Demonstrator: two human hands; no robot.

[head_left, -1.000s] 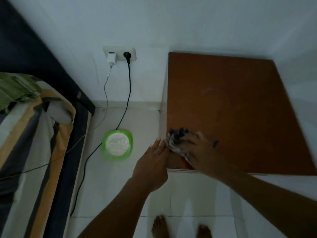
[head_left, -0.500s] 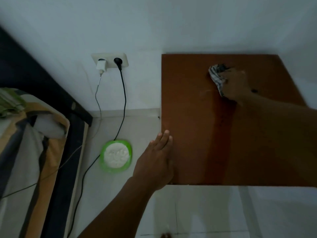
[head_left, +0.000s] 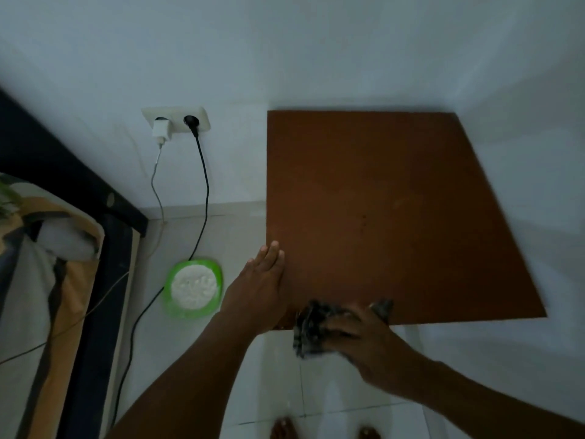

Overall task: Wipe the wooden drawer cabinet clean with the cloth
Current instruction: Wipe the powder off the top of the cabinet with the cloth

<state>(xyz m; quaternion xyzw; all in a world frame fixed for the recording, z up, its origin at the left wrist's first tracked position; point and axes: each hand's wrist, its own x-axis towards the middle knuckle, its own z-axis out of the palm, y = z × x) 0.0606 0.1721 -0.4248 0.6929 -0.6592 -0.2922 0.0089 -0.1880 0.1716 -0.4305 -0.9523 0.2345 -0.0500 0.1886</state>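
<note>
The wooden drawer cabinet [head_left: 380, 201] shows only its brown top, set into the corner of two white walls. My right hand [head_left: 364, 340] grips a bunched dark checked cloth [head_left: 308, 327] at the top's near edge, toward the left; part of the cloth hangs past the edge. My left hand [head_left: 258, 286] lies flat with fingers together against the cabinet's left edge, holding nothing. The drawers are hidden from this angle.
A green bowl of white powder [head_left: 193, 286] sits on the tiled floor left of the cabinet. A wall socket [head_left: 175, 122] holds a white charger and a black plug, cables trailing down. A bed [head_left: 47, 280] with striped bedding fills the left. My bare feet [head_left: 326, 430] stand below.
My right hand has pulled the cloth from the far middle of the top back to the near edge. My left hand has stayed at the left edge.
</note>
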